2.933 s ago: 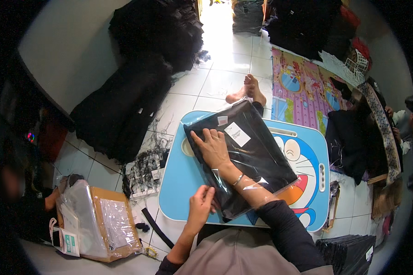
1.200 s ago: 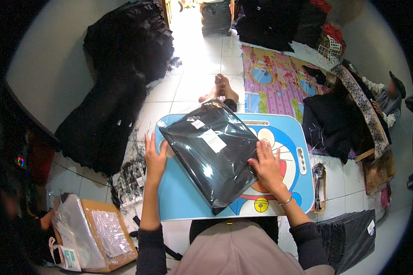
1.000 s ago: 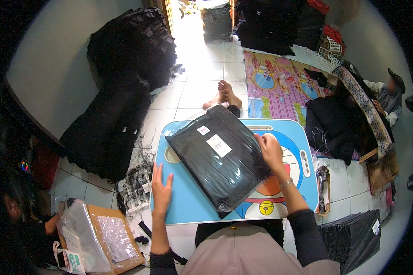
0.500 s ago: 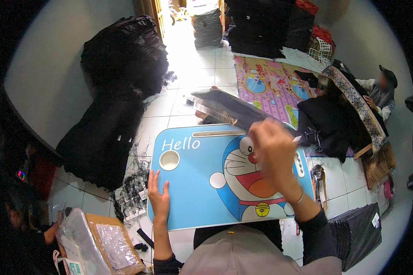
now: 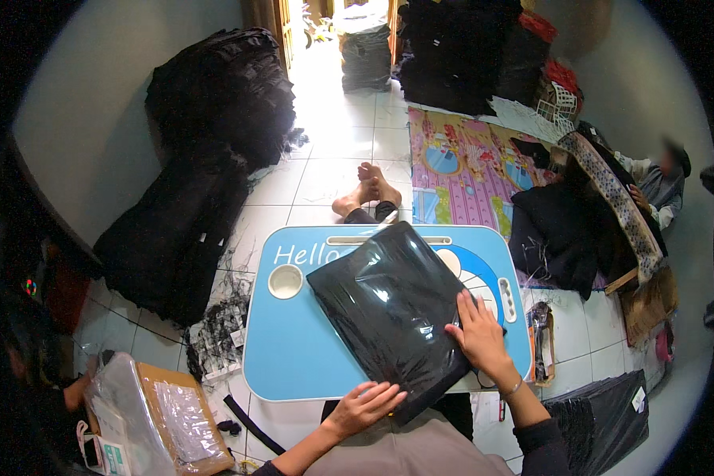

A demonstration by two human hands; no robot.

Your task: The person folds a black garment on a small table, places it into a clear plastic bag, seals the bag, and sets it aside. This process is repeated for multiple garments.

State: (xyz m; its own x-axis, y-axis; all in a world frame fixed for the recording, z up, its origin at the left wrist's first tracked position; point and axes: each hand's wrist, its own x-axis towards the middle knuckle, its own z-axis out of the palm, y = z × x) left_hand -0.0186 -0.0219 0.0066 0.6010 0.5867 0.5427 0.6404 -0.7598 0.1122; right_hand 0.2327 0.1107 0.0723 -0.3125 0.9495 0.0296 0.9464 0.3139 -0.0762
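Observation:
A black package in shiny clear plastic [image 5: 389, 309] lies slantwise on a light-blue lap table [image 5: 293, 357] with a cartoon figure printed on it. The package's near corner reaches over the table's front edge. My left hand [image 5: 365, 408] rests on that near end, its fingers stretched over the plastic. On the right edge of the package lies my right hand [image 5: 481, 337], fingers extended and flat. Neither hand is gripping anything. Most of the printed figure is covered by the package.
Black cloth piles [image 5: 174, 214] stand at left. Flat black packages [image 5: 599, 420] lie at lower right. At lower left is a clear bag with a cardboard piece [image 5: 182, 416]. Bare feet [image 5: 369, 190] rest beyond the table. A co-worker [image 5: 658, 186] sits far right beside dark cloth.
The package was raised and tilted in my right hand; now it lies on the table with that hand flat on it. My left hand has moved right from the table's left side onto the package.

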